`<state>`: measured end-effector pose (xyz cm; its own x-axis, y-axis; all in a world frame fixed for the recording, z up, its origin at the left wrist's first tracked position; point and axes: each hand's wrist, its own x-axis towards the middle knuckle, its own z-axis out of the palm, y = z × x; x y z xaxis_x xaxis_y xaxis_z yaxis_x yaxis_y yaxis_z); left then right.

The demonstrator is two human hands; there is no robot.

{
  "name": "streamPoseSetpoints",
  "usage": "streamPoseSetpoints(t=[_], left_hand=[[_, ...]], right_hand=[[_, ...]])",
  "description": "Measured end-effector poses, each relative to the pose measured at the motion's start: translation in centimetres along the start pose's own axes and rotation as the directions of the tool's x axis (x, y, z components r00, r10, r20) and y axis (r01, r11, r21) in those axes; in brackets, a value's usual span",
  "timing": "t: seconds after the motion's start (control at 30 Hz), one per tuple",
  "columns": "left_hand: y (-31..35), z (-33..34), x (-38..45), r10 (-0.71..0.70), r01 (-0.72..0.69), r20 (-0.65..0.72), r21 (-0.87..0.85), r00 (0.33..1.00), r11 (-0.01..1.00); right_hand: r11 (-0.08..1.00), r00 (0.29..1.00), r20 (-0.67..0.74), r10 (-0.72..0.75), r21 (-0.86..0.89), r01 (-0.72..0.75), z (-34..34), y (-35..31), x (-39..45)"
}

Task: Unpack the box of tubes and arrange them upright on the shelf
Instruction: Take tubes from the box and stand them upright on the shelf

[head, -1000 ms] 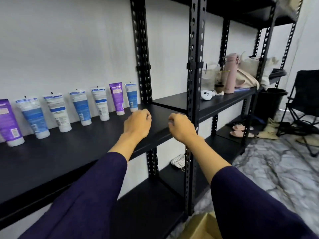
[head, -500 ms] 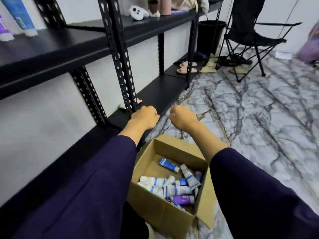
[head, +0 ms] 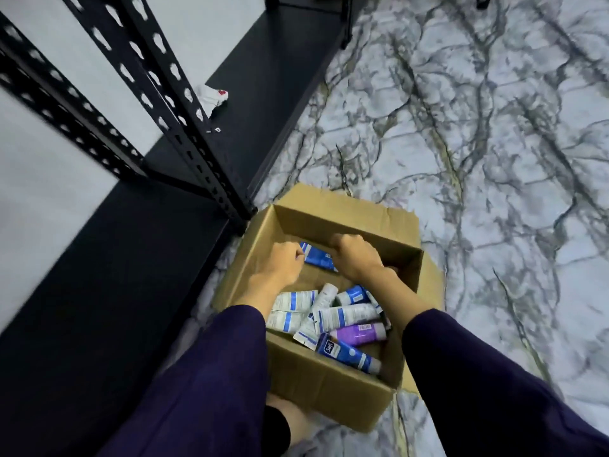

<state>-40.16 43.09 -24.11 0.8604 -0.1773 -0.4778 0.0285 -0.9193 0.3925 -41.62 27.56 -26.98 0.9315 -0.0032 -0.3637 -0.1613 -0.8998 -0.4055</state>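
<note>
An open cardboard box (head: 329,387) stands on the floor beside the black shelf unit (head: 108,291). Several tubes lie loose in it: white-and-blue ones (head: 346,314), a purple one (head: 359,334) and a dark blue one (head: 346,355) at the near side. Apart from them, a blue tube (head: 317,257) lies at the far end. Both my hands are down inside the box at that tube. My left hand (head: 280,267) has curled fingers touching its left end. My right hand (head: 357,258) is closed over its right end, which it hides.
A black perforated upright (head: 184,127) rises just left of the box's far corner. A crumpled white item with red (head: 212,97) lies on the bottom shelf board. Marble-patterned floor (head: 478,159) stretches to the right. My bare foot (head: 296,423) is against the box's near side.
My view has dropped from the shelf row of upright tubes to the box on the floor. Both hands have gone from empty fists in the air down into the box onto the blue tube.
</note>
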Motion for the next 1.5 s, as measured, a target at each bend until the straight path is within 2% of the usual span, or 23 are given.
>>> streamPoseSetpoints(t=[0.23, 0.37, 0.43, 0.5, 0.6, 0.8, 0.9, 1.03, 1.2, 1.33, 1.5], left_hand=[[-7.0, 6.4, 3.8, -0.039, 0.046, 0.140, -0.047, 0.989, 0.998], [-10.3, 8.9, 5.0, -0.018, 0.039, 0.219, -0.094, 0.976, 0.995], [-11.3, 9.7, 5.3, 0.013, -0.007, 0.261, -0.026, 0.965, 1.000], [-11.9, 10.4, 5.4, 0.027, -0.068, 0.301, 0.127, 0.953, 0.990], [-11.9, 10.8, 6.2, -0.002, -0.115, 0.377, 0.289, 0.926, 0.950], [-11.0, 10.2, 6.5, 0.058, -0.242, 0.449, 0.363, 0.892, 0.900], [-10.9, 9.3, 6.0, 0.109, -0.231, 0.372, 0.303, 0.922, 0.925], [-10.2, 7.5, 4.8, 0.078, -0.074, 0.176, -0.031, 0.981, 0.997], [-8.3, 5.3, 3.2, 0.076, -0.048, 0.055, -0.393, 0.996, 0.918], [-6.3, 2.5, 0.4, 0.069, -0.102, -0.085, -0.480, 0.994, 0.871], [-3.2, -2.7, -4.6, 0.078, -0.227, -0.302, -0.497, 0.950, 0.838]], right_hand=[[0.995, 0.992, 0.103, 0.072, 0.055, -0.078, 7.9, 2.3, 3.8], [0.993, 0.991, 0.119, 0.059, 0.094, -0.071, 10.9, 3.2, 5.8], [0.996, 0.993, 0.104, 0.051, 0.067, -0.058, 12.1, 3.6, 6.6], [0.999, 0.993, 0.111, 0.051, 0.004, -0.051, 13.3, 3.9, 7.2], [0.997, 0.992, 0.115, 0.049, -0.061, -0.042, 14.4, 3.9, 7.4], [0.998, 0.992, 0.100, 0.070, -0.008, -0.070, 15.5, 3.9, 6.7], [0.993, 0.993, 0.094, 0.075, 0.079, -0.082, 14.9, 4.2, 6.5], [0.964, 0.995, 0.051, 0.087, 0.249, -0.097, 13.2, 3.7, 5.4], [0.918, 0.998, -0.011, 0.063, 0.393, -0.053, 10.0, 1.6, 3.2], [0.895, 0.996, -0.084, 0.029, 0.447, 0.012, 6.7, -0.5, 1.3], [0.845, 0.972, -0.233, 0.004, 0.521, 0.121, 1.1, -4.1, -1.9]])
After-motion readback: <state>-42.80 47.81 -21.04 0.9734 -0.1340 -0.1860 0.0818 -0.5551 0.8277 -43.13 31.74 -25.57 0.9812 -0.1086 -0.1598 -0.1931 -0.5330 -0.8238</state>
